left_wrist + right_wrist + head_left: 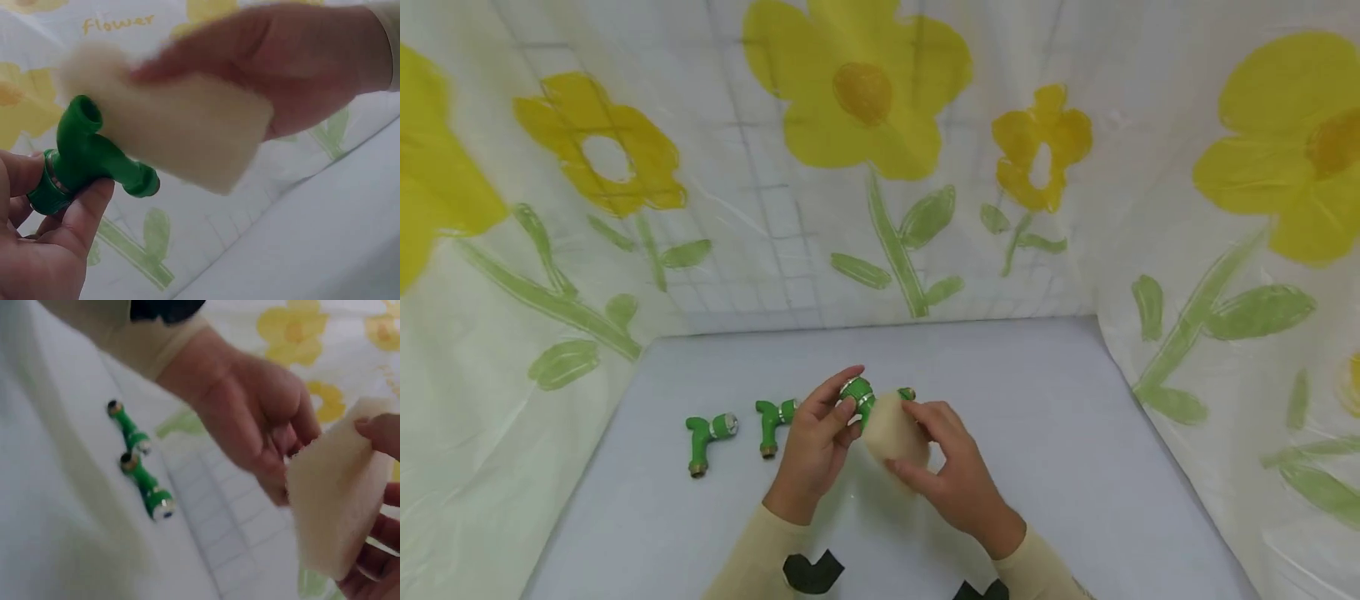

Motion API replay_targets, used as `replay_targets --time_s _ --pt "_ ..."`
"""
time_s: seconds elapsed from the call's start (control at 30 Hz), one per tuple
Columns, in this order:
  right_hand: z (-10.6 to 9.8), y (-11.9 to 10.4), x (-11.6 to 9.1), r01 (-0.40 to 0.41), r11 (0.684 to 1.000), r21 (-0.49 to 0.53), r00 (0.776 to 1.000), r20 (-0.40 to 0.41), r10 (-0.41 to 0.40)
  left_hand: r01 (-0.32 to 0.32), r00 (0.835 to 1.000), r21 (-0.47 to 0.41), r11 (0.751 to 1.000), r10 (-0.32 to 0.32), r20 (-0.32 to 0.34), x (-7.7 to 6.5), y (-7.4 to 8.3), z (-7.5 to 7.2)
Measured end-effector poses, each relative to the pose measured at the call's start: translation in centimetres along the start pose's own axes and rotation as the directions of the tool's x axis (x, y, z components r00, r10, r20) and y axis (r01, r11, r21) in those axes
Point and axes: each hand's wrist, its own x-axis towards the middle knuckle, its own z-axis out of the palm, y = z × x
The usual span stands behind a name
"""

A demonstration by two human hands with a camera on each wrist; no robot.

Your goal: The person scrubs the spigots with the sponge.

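Observation:
My left hand (816,442) holds a green tap (87,153), its thumb and fingers round the wide end. My right hand (951,467) grips a thick cream sponge (895,433), thumb on one side and fingers on the other. In the head view the sponge covers the middle of the tap, and the tap's far end shows beyond it. The left wrist view has the sponge right beside the tap's open spout, with the right hand (275,62) blurred. In the right wrist view the sponge (340,494) hides the held tap.
Two more green taps, one at the far left (700,442) and one closer to my left hand (769,429), lie on the white table (1037,400). A pale curtain (760,208) painted with yellow flowers encloses the table's back and sides.

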Motion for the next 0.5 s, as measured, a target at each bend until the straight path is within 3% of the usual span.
replay_targets --time_s 0.1,0.2,0.3,0.5 --pt "0.1 0.0 0.3 0.027 1.0 -0.004 1.0 -0.005 -0.027 0.0 1.0 -0.026 1.0 0.0 -0.007 0.1 -0.1 -0.1" --pt "0.0 0.7 0.4 -0.063 0.995 -0.083 0.993 -0.108 0.054 0.002 1.0 -0.052 0.999 -0.003 -0.008 0.0 -0.2 -0.3" --pt "-0.1 1.0 0.1 -0.134 0.986 -0.094 0.98 -0.163 0.118 0.004 1.0 -0.06 0.998 -0.003 0.013 -0.2 -0.2 -0.3" --pt "-0.1 0.3 0.2 -0.063 0.998 0.016 0.995 -0.078 0.064 -0.007 0.999 -0.11 0.994 0.011 0.034 -0.3 -0.4 -0.2"
